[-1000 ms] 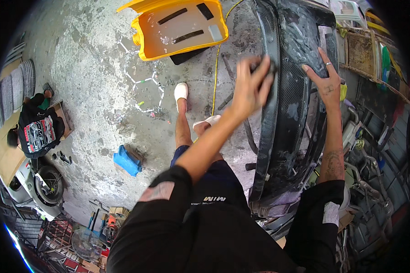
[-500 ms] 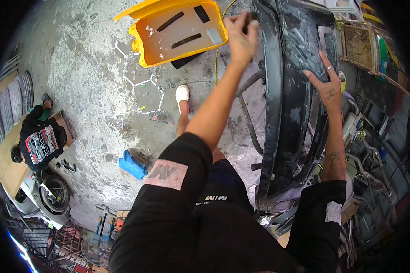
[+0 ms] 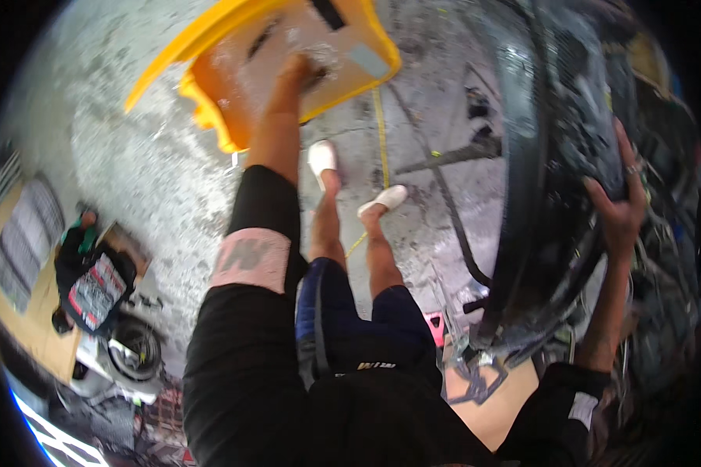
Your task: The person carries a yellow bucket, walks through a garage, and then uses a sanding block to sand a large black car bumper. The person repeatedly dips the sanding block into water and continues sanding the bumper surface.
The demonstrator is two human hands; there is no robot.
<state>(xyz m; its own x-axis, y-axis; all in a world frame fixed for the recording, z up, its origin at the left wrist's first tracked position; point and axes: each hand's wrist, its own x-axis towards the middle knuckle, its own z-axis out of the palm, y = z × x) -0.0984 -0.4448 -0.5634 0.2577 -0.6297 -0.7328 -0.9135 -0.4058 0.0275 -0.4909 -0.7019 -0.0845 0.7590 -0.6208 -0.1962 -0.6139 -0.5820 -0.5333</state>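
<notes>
I log one left hand (image 3: 292, 71), dipped into a yellow tub (image 3: 391, 54) at upper left, its grip too blurred for me to tell; one right hand (image 3: 623, 214), well apart, thumb and finger spread against a long black panel (image 3: 529, 194) at right. In the tub: one pale grey block (image 3: 370, 60), one dark strip (image 3: 327, 13)
</notes>
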